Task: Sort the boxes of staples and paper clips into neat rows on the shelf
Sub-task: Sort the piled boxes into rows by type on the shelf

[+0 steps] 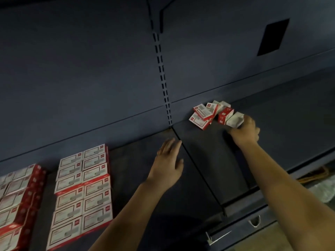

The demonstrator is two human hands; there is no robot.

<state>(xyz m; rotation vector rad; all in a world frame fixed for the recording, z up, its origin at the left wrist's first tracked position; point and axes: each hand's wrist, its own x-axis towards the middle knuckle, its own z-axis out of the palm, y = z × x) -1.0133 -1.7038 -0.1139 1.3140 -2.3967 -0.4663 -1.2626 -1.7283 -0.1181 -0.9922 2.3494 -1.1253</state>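
Observation:
A loose heap of small red-and-white boxes (208, 114) lies at the back of the dark shelf (204, 160), right of the upright. My right hand (244, 132) reaches to the heap's right end and grips a pale box (234, 120) there. My left hand (169, 160) hovers flat over the shelf's middle, fingers straight, holding nothing. Two neat rows of red-and-white boxes (82, 189) lie at the front left, with another stacked block of boxes (17, 200) at the far left edge.
A slotted upright (163, 78) runs up the dark back panel. A seam (197, 169) splits the shelf into two boards. A dark rectangular patch (272, 37) sits on the panel at upper right. Metal hooks (217, 237) hang below the shelf's front edge.

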